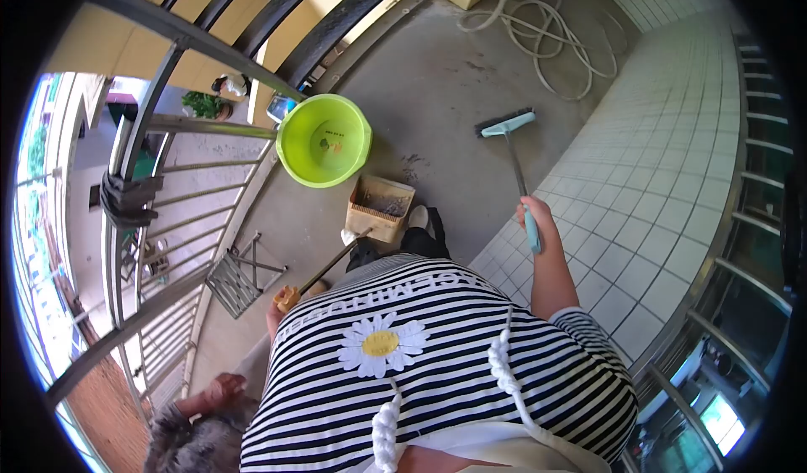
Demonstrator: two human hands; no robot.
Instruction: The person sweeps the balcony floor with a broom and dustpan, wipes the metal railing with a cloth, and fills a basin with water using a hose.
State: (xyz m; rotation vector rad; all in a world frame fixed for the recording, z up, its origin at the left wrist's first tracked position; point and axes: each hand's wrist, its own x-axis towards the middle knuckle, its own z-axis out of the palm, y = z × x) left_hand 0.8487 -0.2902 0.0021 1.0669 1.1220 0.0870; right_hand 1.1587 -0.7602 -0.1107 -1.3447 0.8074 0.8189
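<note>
My right hand point(536, 212) is closed around the handle of a light blue broom point(510, 126), held out to the right. The broom's dark-bristled head is at the grey floor, ahead and to the right of my feet. Low on the left, my left hand point(277, 309) grips the orange end of a long-handled dustpan point(370, 223), partly hidden by my striped top. The beige dustpan stands in front of my shoes with dark debris inside it. Just beyond the dustpan is a lime green basin point(324, 141), with print on its bottom.
A metal railing point(210, 128) runs along the left, with a folding stool point(244, 275) beside it. A coiled pale hose point(538, 28) lies on the floor at the back. A white tiled wall point(647, 196) borders the right. Another person point(202, 431) is close by at lower left.
</note>
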